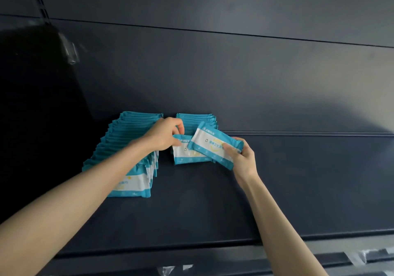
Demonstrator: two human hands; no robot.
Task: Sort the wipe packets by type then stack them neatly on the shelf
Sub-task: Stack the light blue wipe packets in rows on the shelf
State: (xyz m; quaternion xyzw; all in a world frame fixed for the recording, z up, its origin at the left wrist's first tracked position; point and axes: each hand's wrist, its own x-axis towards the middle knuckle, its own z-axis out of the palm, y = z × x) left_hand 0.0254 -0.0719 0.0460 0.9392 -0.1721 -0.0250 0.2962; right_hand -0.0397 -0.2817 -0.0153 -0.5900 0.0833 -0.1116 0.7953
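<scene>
Gripping tilted teal-and-white plastic wipe packet (210,142) in right hand (244,158), pinching top of upright row-front packet (186,155) with left hand (163,134)

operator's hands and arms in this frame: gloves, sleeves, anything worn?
Nothing worn that shows. Left hand and right hand: no gloves, rings or watch visible. Left arm and right arm uncovered to the frame edge, no sleeve in view. No markers or cables.

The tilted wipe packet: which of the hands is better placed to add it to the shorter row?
Right. The right hand grips the tilted packet, just in front of the shorter row; the left hand is busy, pinching the top of that row's front packet.
</scene>
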